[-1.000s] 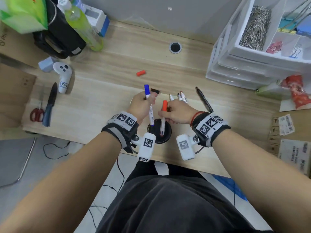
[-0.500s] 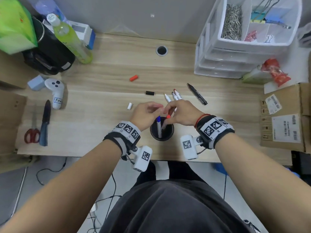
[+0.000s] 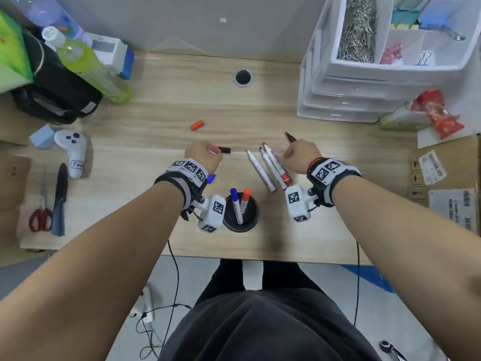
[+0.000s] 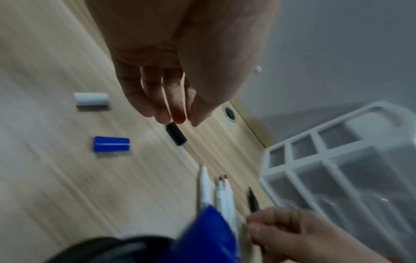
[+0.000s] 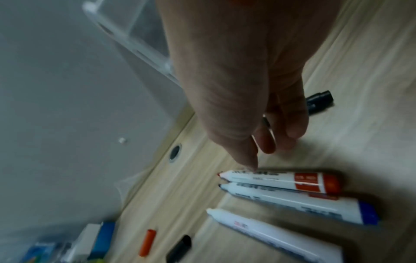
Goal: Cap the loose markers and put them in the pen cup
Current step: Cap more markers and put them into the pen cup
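The black pen cup [image 3: 255, 218] stands near the desk's front edge with a blue-capped marker [image 3: 235, 203] and a red-capped marker [image 3: 245, 199] in it. My left hand [image 3: 208, 152] has straight fingers whose tips [image 4: 178, 118] touch the near end of a black cap [image 4: 176, 134] lying on the desk. My right hand [image 3: 294, 149] curls its fingers [image 5: 290, 124] round a black marker [image 5: 319, 101] on the desk. Three uncapped markers [image 3: 272, 166] lie between the hands. A red cap [image 3: 196, 125], a blue cap [image 4: 111, 144] and a white cap [image 4: 91, 99] lie loose.
A white drawer organizer [image 3: 351, 100] stands at the back right, with cardboard boxes [image 3: 447, 178] at the right edge. At the left are a green bottle [image 3: 88, 66], a black bag [image 3: 52, 97], a white controller [image 3: 74, 152], a knife [image 3: 59, 199] and scissors [image 3: 40, 220].
Both hands have let go of the blue and red markers, which now stand in the cup. The left hand moved out to the black cap, the right to the black marker.
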Demonstrator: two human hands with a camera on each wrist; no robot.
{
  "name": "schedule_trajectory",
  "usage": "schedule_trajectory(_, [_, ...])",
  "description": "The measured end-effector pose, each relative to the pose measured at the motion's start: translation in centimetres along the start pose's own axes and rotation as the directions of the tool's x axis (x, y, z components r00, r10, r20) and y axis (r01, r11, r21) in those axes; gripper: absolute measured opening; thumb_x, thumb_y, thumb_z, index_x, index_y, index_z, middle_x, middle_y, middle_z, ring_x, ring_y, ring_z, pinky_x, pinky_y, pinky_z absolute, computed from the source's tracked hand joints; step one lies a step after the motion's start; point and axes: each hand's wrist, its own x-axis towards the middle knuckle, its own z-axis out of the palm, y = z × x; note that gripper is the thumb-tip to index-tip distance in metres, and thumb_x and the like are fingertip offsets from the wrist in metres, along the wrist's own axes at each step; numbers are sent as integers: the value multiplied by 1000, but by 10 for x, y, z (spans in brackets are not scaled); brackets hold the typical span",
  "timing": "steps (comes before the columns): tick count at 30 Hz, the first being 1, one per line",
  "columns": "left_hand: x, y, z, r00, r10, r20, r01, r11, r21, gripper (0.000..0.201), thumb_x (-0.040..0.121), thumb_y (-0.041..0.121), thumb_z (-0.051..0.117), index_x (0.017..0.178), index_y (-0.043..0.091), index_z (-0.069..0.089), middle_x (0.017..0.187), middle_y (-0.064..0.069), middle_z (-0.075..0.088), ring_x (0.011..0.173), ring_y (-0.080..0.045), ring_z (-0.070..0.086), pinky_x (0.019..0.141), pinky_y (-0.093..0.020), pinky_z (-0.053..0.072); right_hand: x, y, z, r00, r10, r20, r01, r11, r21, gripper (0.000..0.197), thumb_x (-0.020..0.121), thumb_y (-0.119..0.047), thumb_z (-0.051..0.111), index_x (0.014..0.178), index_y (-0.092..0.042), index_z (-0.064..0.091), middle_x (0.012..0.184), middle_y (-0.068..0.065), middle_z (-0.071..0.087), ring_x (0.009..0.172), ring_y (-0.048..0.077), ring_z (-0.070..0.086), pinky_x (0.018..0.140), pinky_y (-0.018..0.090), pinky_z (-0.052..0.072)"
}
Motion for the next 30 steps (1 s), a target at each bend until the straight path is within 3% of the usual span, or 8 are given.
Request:
schedule_trajectory(3, [13,-6,-7,995,-83,-54,86,995,43,16,84,26,67,100,26,71,105,-5,72,91,-25,67,80,-32,55,10,-1,7,998,-27,64,32,997,-74,13,80,-24,74,85,-13,78,86,5,74,79,21,64,66,24,47])
schedule_trajectory(7, [31,-8,-19,989,-93,-112,101,992,72,21,85,21,63,106,24,67,108,-3,70,83,-20,61,69,-27,47,20,-7,1,990,-84,113,103,980,-171,18,77,-22,70,62,-15,65,62,4,61,69,24,63,50,24,38])
schedule_trajectory(11, [55,-7,-29,984,-20,-179,40,993,110,29,85,18,64,114,22,62,117,-6,63,88,-20,57,71,-28,42,26,-21,-12,992,-92,88,102,987,-126,21,80,-34,64,67,-18,60,60,1,57,61,21,59,45,22,32])
schedule_trajectory(13, [72,-6,-33,981,27,-194,2,990,144,35,85,16,63,120,20,60,122,-9,58,96,-25,59,74,-29,43,32,-33,-16,993,-101,59,101,995,4,21,84,-37,59,72,-20,55,67,2,61,57,19,61,46,26,41])
schedule_trajectory(16, [99,-3,-34,986,51,-159,-15,976,219,43,84,10,63,125,20,56,128,-9,52,104,-28,61,74,-30,47,41,-54,-20,991,-135,22,130,981,143,23,91,-35,49,90,-14,59,80,8,66,66,29,66,60,40,56])
schedule_trajectory(20, [120,-6,-31,991,98,-96,-65,952,298,31,82,11,66,112,19,63,118,-7,56,105,-28,60,77,-30,45,52,-78,-22,987,-157,15,153,975,164,22,97,-34,44,97,-17,59,78,-3,56,83,26,54,68,33,37])
schedule_trajectory(24, [123,-3,-34,983,160,-91,-146,979,146,19,83,15,70,102,16,71,97,0,70,90,-21,65,84,-29,51,59,-92,-18,976,-218,25,207,953,221,10,96,-27,45,91,-28,54,72,-10,52,77,23,51,65,33,34])
schedule_trajectory(30, [108,13,-42,946,319,-63,-324,936,-133,18,85,9,71,94,24,70,92,4,69,81,-9,64,69,-13,46,63,-107,-28,963,-269,-7,264,936,234,13,92,-25,47,89,-30,58,61,-8,51,63,16,47,63,35,36])
